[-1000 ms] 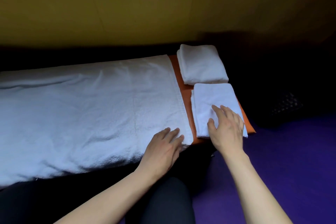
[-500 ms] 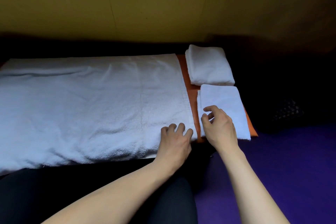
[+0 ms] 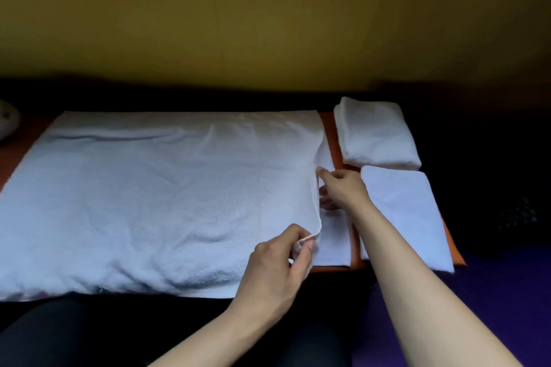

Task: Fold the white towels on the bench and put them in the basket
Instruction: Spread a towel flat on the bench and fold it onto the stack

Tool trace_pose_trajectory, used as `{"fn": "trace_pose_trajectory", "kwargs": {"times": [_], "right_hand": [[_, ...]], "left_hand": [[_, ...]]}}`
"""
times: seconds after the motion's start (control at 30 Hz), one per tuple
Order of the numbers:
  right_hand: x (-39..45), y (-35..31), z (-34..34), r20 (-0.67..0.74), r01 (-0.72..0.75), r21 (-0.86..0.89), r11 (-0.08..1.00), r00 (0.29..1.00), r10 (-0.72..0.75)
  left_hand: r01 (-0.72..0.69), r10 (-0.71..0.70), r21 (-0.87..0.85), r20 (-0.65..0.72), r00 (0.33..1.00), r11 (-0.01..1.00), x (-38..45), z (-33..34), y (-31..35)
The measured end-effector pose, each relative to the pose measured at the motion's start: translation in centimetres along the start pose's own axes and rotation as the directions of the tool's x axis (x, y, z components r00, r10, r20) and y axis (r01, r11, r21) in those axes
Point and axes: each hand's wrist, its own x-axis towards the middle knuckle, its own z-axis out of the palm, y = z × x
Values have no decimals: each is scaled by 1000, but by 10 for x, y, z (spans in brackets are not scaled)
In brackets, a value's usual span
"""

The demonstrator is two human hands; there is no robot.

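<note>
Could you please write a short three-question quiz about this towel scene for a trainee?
1. True or false: both hands pinch the right edge of the big towel.
2. How many folded towels lie on the bench?
3. Which hand is farther from the camera: A) left hand, B) right hand?

Key:
1. True.
2. Two: the far folded towel and the near folded towel.
3. B.

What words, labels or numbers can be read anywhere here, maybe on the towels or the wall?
None: no text can be read in this view.
The spread towel and the two folded towels show plain white cloth, no tag or print.
The yellow wall is bare.
The dark basket is too dim to tell.
</note>
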Motion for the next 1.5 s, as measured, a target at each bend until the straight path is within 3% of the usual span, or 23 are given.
{"fn": "trace_pose_trajectory", "kwargs": {"times": [0.1,0.23,0.33,0.43,0.57,0.8,1.03,1.17,1.5], "right_hand": [[18,-22,11,-92,43,-19,999,995,-45],[51,-47,27,-66,38,-239,970,996,-55],[71,-61,38,-127,-13,-299,954,992,-26],[94,-67,44,-122,-29,-226,974,993,2],[92,-93,62,-93,25,64,998,995,-19],[37,-174,137,-34,100,212,972,995,-95],[-21,-242,261,91,118,316,941,984,-154],[-48,-267,329,161,52,351,935,980,-115],[-93,-297,453,312,110,192,975,935,-167]], "left_hand": [[-10,10,10,23,1000,1000,-2,-12,-3],[20,-20,7,42,999,1000,-2,-29,-8],[35,-35,12,8,999,999,-4,-43,-12],[85,-87,-55,-22,996,995,-7,-65,-17],[148,-165,-155,-100,981,977,-16,-107,-27],[246,-318,-317,-199,927,916,-49,-182,-49],[290,-452,-435,-333,828,852,-87,-258,-79],[307,-514,-477,-399,760,824,-106,-300,-102],[379,-625,-505,-533,570,776,-138,-374,-177]]}}
